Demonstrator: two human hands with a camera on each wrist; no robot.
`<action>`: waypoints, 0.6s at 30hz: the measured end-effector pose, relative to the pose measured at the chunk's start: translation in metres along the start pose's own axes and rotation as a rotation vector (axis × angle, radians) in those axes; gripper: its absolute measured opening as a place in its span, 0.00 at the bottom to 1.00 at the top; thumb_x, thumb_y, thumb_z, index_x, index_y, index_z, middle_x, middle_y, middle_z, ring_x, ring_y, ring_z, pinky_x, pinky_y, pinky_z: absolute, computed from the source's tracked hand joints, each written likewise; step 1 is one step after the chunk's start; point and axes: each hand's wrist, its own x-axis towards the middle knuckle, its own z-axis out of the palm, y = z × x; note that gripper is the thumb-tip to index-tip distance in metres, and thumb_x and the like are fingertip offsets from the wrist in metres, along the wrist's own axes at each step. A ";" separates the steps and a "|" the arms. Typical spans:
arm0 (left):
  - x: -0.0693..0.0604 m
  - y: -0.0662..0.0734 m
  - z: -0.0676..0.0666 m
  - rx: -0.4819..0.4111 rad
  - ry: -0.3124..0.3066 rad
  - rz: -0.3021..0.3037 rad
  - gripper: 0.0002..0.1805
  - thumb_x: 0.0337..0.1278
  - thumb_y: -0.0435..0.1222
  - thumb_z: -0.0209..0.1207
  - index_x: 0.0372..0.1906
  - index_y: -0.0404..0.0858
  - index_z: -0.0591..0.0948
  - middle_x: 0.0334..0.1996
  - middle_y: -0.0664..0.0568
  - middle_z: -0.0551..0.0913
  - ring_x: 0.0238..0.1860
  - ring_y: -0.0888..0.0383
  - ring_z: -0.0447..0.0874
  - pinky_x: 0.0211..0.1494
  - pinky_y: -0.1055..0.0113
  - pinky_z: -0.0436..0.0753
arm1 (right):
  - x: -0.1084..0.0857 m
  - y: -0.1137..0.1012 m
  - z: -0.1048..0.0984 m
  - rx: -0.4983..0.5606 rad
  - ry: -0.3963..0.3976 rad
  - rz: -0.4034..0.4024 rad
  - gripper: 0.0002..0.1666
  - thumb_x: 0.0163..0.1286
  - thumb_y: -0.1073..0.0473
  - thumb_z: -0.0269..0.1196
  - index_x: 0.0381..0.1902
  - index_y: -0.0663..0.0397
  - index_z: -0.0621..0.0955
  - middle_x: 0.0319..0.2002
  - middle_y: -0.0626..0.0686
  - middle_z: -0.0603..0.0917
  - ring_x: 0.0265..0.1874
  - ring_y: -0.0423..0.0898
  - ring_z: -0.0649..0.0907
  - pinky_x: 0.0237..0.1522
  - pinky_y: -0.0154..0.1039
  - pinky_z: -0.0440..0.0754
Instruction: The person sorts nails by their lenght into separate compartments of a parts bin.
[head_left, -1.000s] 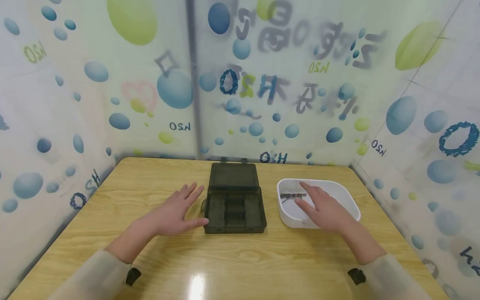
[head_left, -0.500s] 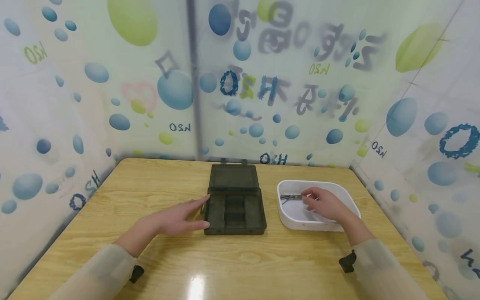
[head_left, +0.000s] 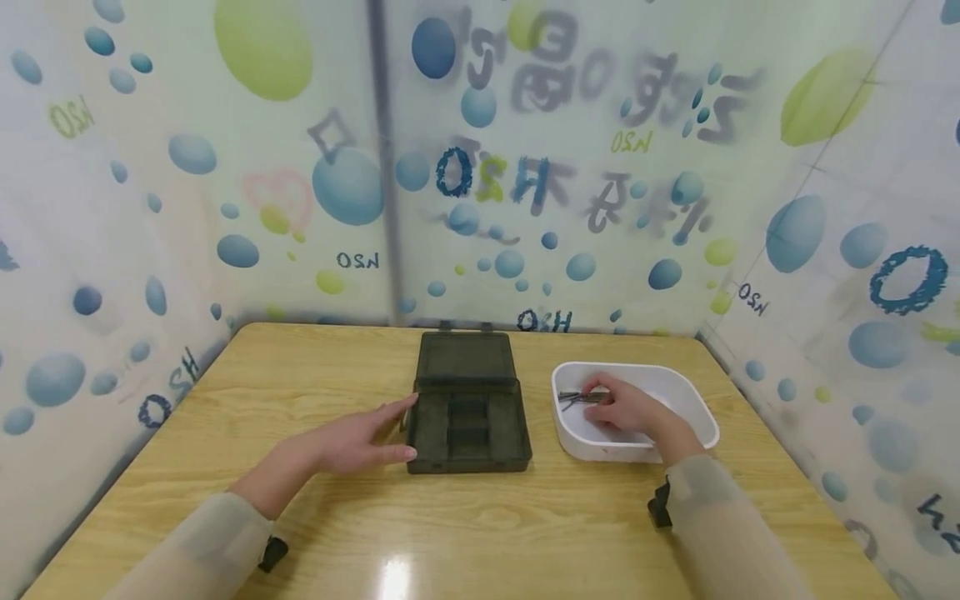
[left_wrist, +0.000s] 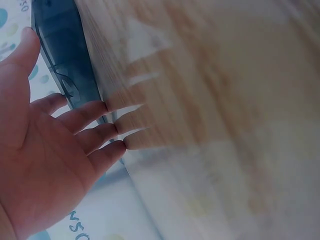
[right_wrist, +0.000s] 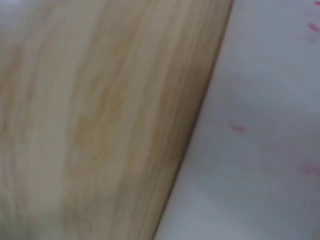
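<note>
A dark translucent plastic case (head_left: pixel 501 433) lies on the table with its lid (head_left: pixel 465 357) folded back, showing small inner compartments. My left hand (head_left: pixel 348 442) is at the case's left side, fingers extended, with thumb and fingertips at its edge. The left wrist view shows the same left hand (left_wrist: pixel 65 135) with its fingers spread beside the case (left_wrist: pixel 67 45). To the right stands a white bin (head_left: pixel 693 408) holding a small pile of thin metal screws or nails (head_left: pixel 572 398). Over the pile's right end, my right hand (head_left: pixel 626 410) has bent fingers; whether it pinches a piece is hidden.
The wooden table (head_left: pixel 465 533) runs back to a patterned curtain (head_left: pixel 300 167), with similar walls on both sides. In the right wrist view, only the blurred tabletop (right_wrist: pixel 100 120) and the bin's white wall (right_wrist: pixel 250 150) show.
My right hand has reached down into the white bin and left to the metal pieces, its fingers bending. The left hand has shifted slightly to the case's side edge.
</note>
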 end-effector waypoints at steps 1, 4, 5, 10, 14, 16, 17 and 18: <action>0.000 0.000 0.000 0.001 0.000 -0.001 0.54 0.76 0.67 0.59 0.92 0.51 0.48 0.88 0.40 0.58 0.88 0.31 0.51 0.85 0.30 0.58 | 0.001 0.000 0.001 -0.002 0.005 -0.002 0.18 0.80 0.59 0.69 0.61 0.54 0.78 0.36 0.54 0.80 0.34 0.48 0.77 0.40 0.41 0.75; -0.002 0.000 0.000 -0.001 -0.001 -0.002 0.54 0.76 0.67 0.59 0.92 0.50 0.49 0.87 0.39 0.60 0.87 0.31 0.53 0.84 0.30 0.59 | 0.005 0.000 0.005 -0.010 0.010 0.001 0.18 0.81 0.59 0.68 0.63 0.53 0.78 0.34 0.53 0.79 0.32 0.47 0.77 0.40 0.41 0.75; -0.002 0.000 -0.001 -0.003 -0.002 -0.002 0.54 0.76 0.67 0.59 0.92 0.50 0.49 0.87 0.38 0.60 0.87 0.31 0.54 0.84 0.30 0.59 | 0.006 -0.001 0.005 -0.011 0.012 0.009 0.17 0.81 0.59 0.67 0.63 0.51 0.78 0.34 0.53 0.79 0.32 0.47 0.77 0.40 0.41 0.75; -0.002 0.001 -0.001 -0.008 -0.009 0.008 0.54 0.77 0.66 0.59 0.92 0.48 0.49 0.86 0.36 0.61 0.85 0.31 0.62 0.82 0.31 0.63 | 0.010 -0.004 0.009 -0.055 0.018 0.047 0.15 0.83 0.59 0.65 0.62 0.48 0.78 0.39 0.53 0.81 0.35 0.48 0.78 0.43 0.41 0.74; -0.001 0.002 -0.001 -0.011 -0.014 0.010 0.54 0.77 0.66 0.59 0.92 0.48 0.49 0.86 0.36 0.61 0.84 0.31 0.64 0.81 0.31 0.65 | 0.011 -0.006 0.008 -0.103 0.026 0.066 0.12 0.83 0.59 0.65 0.60 0.48 0.80 0.46 0.54 0.83 0.40 0.49 0.78 0.47 0.43 0.73; -0.001 0.003 -0.001 -0.015 -0.015 0.005 0.54 0.77 0.66 0.60 0.92 0.49 0.49 0.86 0.37 0.61 0.84 0.32 0.64 0.81 0.31 0.65 | 0.011 -0.007 0.008 -0.119 0.029 0.069 0.10 0.83 0.59 0.66 0.58 0.48 0.80 0.47 0.54 0.82 0.41 0.49 0.78 0.47 0.44 0.73; -0.001 0.003 -0.002 -0.019 -0.015 0.001 0.54 0.76 0.66 0.60 0.92 0.49 0.49 0.87 0.37 0.61 0.84 0.33 0.64 0.82 0.32 0.65 | 0.011 -0.007 0.008 -0.125 0.030 0.069 0.09 0.83 0.59 0.66 0.56 0.48 0.80 0.46 0.54 0.82 0.41 0.49 0.78 0.47 0.44 0.73; 0.000 0.003 -0.002 -0.020 -0.015 0.002 0.54 0.76 0.66 0.60 0.92 0.49 0.49 0.87 0.37 0.61 0.84 0.33 0.64 0.81 0.31 0.65 | 0.011 -0.008 0.007 -0.131 0.030 0.066 0.08 0.83 0.59 0.66 0.55 0.48 0.80 0.45 0.54 0.82 0.40 0.50 0.78 0.47 0.44 0.73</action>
